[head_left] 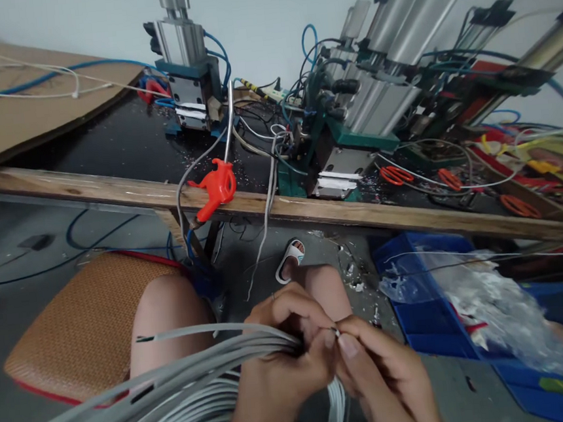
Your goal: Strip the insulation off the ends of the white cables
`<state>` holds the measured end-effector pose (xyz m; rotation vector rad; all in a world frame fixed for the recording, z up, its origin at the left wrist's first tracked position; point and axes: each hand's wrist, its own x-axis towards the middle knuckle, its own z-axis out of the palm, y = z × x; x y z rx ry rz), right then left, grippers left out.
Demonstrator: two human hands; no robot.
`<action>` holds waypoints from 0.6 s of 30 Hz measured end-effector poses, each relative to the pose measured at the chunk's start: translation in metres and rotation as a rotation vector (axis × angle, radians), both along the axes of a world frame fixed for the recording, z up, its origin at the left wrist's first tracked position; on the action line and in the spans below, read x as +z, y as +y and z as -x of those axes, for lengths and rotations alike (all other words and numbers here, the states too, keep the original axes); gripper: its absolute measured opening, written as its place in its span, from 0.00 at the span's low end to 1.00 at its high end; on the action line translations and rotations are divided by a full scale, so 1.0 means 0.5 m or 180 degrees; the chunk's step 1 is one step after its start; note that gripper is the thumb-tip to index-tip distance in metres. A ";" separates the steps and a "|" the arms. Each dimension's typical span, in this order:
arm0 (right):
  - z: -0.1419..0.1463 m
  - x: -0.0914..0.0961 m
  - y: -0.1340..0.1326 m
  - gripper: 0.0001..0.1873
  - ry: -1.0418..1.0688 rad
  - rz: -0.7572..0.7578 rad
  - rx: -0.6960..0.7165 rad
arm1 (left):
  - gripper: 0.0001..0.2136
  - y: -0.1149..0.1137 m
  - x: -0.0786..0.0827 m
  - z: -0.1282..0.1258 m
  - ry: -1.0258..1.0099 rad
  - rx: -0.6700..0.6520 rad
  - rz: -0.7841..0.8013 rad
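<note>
Head view: beyond the fingers, the desk [122, 136] with its wooden front edge, cluttered. Far side, left of the fingers: metal press machine [184, 81], plus red-orange blower nozzle [215, 189] at the edge. Ahead and to the right: bigger machine [339, 147], with orange loops [396, 174] beside it. Loose cord [268, 215] hangs off the edge, just beyond the fingers. Right of the fingers, on the floor: blue bin [409, 321], clear plastic bags [491, 304] next to it. Left: woven seat [87, 326]. The person's knees sit close beyond and left of the hands.

Gray cables [177, 368] run from lower left into the left hand [282, 365], more below the hands. Left fingers curled around some of them, thumb and index pinched near a wire tip [337, 332]. Right hand [388, 362] comes in from lower right, thumb and index closed on that tip, fingertips nearly meeting the left's.
</note>
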<state>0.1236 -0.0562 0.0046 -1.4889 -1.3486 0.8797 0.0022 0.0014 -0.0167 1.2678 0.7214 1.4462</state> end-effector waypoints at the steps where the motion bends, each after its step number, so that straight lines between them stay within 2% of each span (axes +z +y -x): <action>1: 0.010 -0.003 0.000 0.22 -0.0177 -0.0194 -0.0182 | 0.07 -0.004 0.000 -0.006 -0.0007 0.0082 0.0089; 5: 0.042 -0.020 0.003 0.14 -0.0825 -0.1019 -0.0607 | 0.09 -0.024 -0.004 -0.038 -0.0221 0.0480 0.0353; 8: 0.038 -0.027 0.008 0.12 -0.1096 -0.1227 -0.0626 | 0.09 -0.033 -0.007 -0.057 -0.0571 0.0690 0.0597; 11: 0.004 -0.016 0.019 0.11 -0.1270 -0.1151 -0.0152 | 0.07 -0.024 -0.004 -0.049 -0.0521 0.0540 0.0746; 15: -0.046 0.013 0.037 0.09 -0.1652 -0.1139 0.0665 | 0.06 0.006 0.018 -0.007 0.0189 0.0022 0.0620; 17: -0.051 0.015 0.041 0.11 -0.1733 -0.1214 0.0767 | 0.06 0.012 0.025 0.004 0.0417 -0.0129 0.0536; 18: -0.046 0.012 0.041 0.11 -0.1684 -0.1228 0.0706 | 0.06 0.011 0.025 0.004 0.0453 -0.0067 0.0575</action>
